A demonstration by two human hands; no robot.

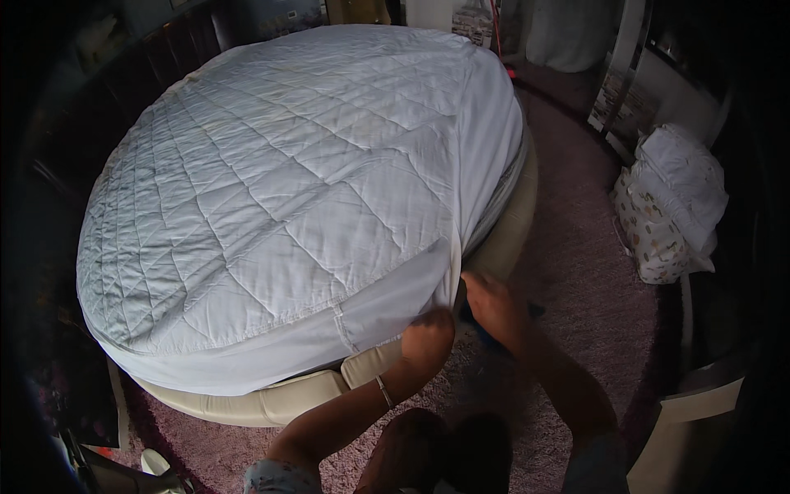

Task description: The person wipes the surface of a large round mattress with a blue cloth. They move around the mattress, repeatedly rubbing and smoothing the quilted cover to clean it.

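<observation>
A white quilted mattress protector [296, 160] covers most of the top of a round mattress. Its smooth skirt [395, 284] is pulled taut toward me at the near right edge. My left hand [428, 336] is closed on the skirt's lower edge. Just right of it, my right hand [494, 302] grips the same skirt edge, its fingers partly hidden. A strip of the grey mattress side [490, 213] shows below the fabric on the right. Beneath lies the cream padded bed frame [308, 392].
Purple carpet [574, 247] surrounds the bed. A pile of white bedding [682, 179] with a cactus-patterned piece [648, 228] sits on the floor at right. A dark headboard [148, 68] curves behind the bed. A pale panel [685, 426] stands at lower right.
</observation>
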